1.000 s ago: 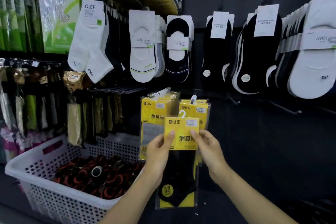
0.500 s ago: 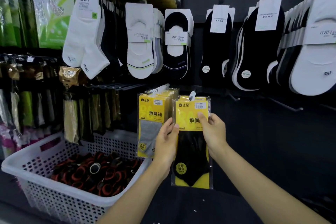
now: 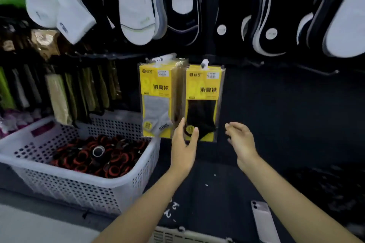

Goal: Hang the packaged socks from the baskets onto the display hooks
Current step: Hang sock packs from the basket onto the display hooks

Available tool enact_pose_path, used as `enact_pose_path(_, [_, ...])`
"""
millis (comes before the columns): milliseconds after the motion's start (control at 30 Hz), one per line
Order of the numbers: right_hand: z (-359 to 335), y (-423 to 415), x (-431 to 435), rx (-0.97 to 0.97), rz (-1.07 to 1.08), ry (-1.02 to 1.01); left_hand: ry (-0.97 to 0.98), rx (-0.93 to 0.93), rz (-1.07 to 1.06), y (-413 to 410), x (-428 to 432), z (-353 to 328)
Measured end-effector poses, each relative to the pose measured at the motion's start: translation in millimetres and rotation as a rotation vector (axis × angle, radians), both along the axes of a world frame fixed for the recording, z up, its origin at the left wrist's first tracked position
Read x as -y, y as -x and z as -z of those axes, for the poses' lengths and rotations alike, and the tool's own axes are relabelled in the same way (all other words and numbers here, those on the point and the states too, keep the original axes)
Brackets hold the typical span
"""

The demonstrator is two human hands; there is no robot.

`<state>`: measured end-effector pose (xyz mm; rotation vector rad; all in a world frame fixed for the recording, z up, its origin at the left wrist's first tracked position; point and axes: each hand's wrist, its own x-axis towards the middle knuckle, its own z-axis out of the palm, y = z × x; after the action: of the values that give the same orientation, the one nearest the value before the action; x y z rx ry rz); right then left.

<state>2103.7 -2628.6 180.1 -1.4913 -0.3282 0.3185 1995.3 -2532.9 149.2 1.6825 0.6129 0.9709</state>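
Yellow card and clear film wrap the black sock pack [image 3: 204, 102], which hangs upright from a display hook [image 3: 204, 63] just above the middle of the view, so this piece looks already placed. At its nine o'clock, nearly touching, a grey sock pack [image 3: 157, 100] fronts a stack on the neighbouring hook. At the black pack's seven o'clock the left hand [image 3: 182, 148] reaches up with fingers straight and thumb spread wide, fingertips over the pack's lower corner; whether they touch it or only hover in front I cannot tell. At its five o'clock the right hand [image 3: 241, 142] hangs apart from the pack, fingers loosely curled and holding nothing. Further out, at eight o'clock, a white basket [image 3: 83, 183] holds a heap of red-and-black rolled items, too blurred to name, and a second basket [image 3: 177, 233] shows only its rim at six o'clock. Bare hooks stand at three o'clock, and rows of loose socks [image 3: 136, 16] fill twelve o'clock. My judgement: one pack is done, both hands are free, and more stock is likely left to fetch.
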Motion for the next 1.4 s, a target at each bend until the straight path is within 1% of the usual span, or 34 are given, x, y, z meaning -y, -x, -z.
enact_pose_path(67, [38, 11, 36, -0.019, -0.075, 0.102, 0.022, -0.066, 0.047, 16, 23, 46])
enact_pose_path(167, [106, 28, 89, -0.115, -0.137, 0.311, 0.191, -0.213, 0.186, 40, 63, 127])
enact_pose_path(233, [151, 37, 123, -0.189, -0.130, 0.473, 0.309, -0.338, 0.225, 57, 94, 181])
enact_pose_path(300, [191, 49, 156, -0.214, -0.124, 0.620, 0.411, -0.445, 0.268, 77, 123, 228])
enact_pose_path(400, [237, 62, 191, -0.215, -0.181, 0.798, 0.509, -0.637, 0.379, 104, 151, 277])
enact_pose_path(500, [267, 67, 206, -0.303, -0.158, 0.873, 0.629, -0.759, 0.408, 112, 161, 303])
enact_pose_path(533, [272, 69, 207, -0.300, -0.143, 0.892, 0.658, -0.793, 0.435, 112, 163, 308])
enact_pose_path(600, [278, 72, 208, -0.239, -0.151, 0.931, 0.653, -0.854, 0.528, 113, 169, 316])
enact_pose_path(733, [286, 79, 212, 0.037, -0.175, 1.104, 0.665, -0.907, 0.641, 113, 189, 327])
enact_pose_path(767, [287, 80, 212, 0.069, -0.189, 1.115, 0.682, -0.901, 0.662, 114, 194, 328])
enact_pose_path(833, [289, 77, 211, 0.059, -0.248, 1.125, 0.698, -0.900, 0.697, 113, 201, 331])
enact_pose_path(933, [289, 77, 206, -0.030, -0.362, 1.160, 0.666, -0.910, 0.682, 115, 202, 329])
enact_pose_path(1067, [290, 89, 191, -0.120, -0.432, 1.170, 0.675, -0.903, 0.674, 117, 203, 325])
enact_pose_path(1167, [294, 101, 183, -0.280, -0.487, 1.142, 0.720, -0.903, 0.654, 120, 204, 321])
enact_pose_path(1267, [299, 110, 188, -0.427, -0.467, 1.021, 0.728, -0.870, 0.667, 122, 210, 317])
enact_pose_path(1400, [288, 107, 201, -0.383, -0.406, 0.985, 0.722, -0.770, 0.664, 123, 218, 310])
